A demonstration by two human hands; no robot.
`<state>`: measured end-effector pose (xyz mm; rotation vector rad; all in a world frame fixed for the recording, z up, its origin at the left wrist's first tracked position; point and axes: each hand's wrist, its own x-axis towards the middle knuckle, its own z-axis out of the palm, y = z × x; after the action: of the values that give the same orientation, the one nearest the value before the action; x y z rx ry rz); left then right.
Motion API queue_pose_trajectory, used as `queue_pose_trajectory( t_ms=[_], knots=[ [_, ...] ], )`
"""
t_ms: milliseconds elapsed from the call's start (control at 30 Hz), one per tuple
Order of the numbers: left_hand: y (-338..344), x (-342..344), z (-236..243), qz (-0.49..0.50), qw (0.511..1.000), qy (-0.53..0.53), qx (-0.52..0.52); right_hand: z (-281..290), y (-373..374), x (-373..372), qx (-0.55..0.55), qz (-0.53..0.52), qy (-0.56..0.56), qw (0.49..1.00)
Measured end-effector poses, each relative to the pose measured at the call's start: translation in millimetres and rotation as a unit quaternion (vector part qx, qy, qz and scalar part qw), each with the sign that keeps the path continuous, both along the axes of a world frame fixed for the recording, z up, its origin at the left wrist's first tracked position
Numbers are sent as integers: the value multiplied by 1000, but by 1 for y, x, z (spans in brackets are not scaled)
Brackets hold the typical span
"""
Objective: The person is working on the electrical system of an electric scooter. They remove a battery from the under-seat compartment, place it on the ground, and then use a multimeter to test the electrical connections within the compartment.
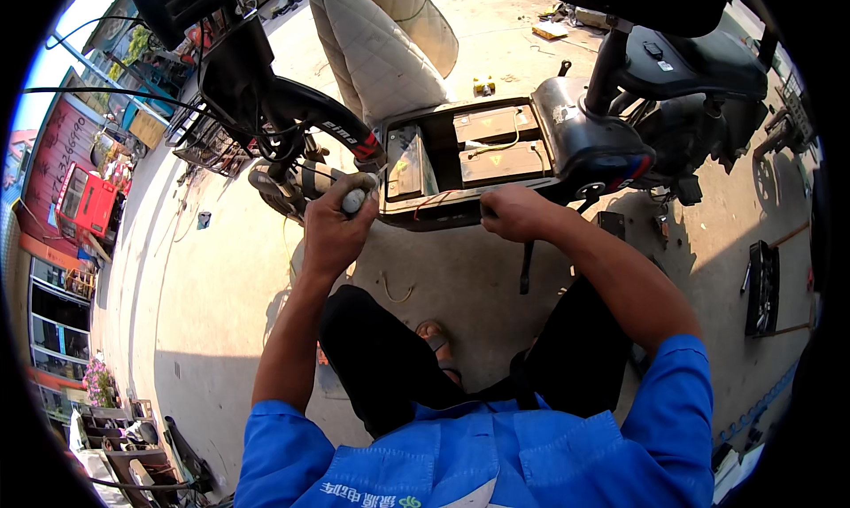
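Note:
An electric scooter (pixel 283 109) stands in front of me with the battery box (pixel 403 209) in its footboard uncovered. Inside sit several brown batteries (pixel 496 123), with a pale cable looped over two of them. At the box's near left corner, my left hand (pixel 332 220) is closed around a grey, rounded, handle-like piece (pixel 353 201); its other end is hard to see. By the near right rim, my right hand (pixel 516 214) is curled into a fist, and whatever it may hold is hidden. A thin red wire (pixel 438 196) runs along the near rim between the hands.
A quilted, light-coloured cover (pixel 376 52) hangs upright behind the box. A small yellow item (pixel 483 86) lies beyond it. On the ground are a short curved cable (pixel 396 288) and, to the right, an open black tool case (pixel 761 288). The scooter's seat (pixel 682 61) rises at right.

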<state>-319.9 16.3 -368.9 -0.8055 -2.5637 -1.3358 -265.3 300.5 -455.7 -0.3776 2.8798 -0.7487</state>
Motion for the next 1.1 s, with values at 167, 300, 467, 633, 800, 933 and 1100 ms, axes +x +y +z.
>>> queue_pose_trajectory(
  t_ms=[167, 300, 467, 633, 800, 933, 1100],
  knots=[
    [12, -5, -5, 15, 997, 30, -73, 1, 4, 1, 7, -2, -29, 1000],
    [18, -6, -7, 11, 991, 83, -109, -1, 3, 0, 1, 2, -13, 1000],
    [38, 0, -5, -15, 957, 154, -244, -1, 0, -2, 6, 3, -23, 1000],
    [61, -4, -16, -15, 919, 174, -354, -6, 0, -7, 28, 4, -52, 998],
    [61, -20, -11, 20, 953, 148, -262, -8, 3, -7, 23, 11, -33, 999],
    [48, -38, -5, 57, 988, 98, -107, -4, 1, -8, 8, 18, -22, 1000],
    [16, -58, -5, 48, 997, 20, 49, 2, -5, -13, -1, 7, -35, 999]
  ],
)
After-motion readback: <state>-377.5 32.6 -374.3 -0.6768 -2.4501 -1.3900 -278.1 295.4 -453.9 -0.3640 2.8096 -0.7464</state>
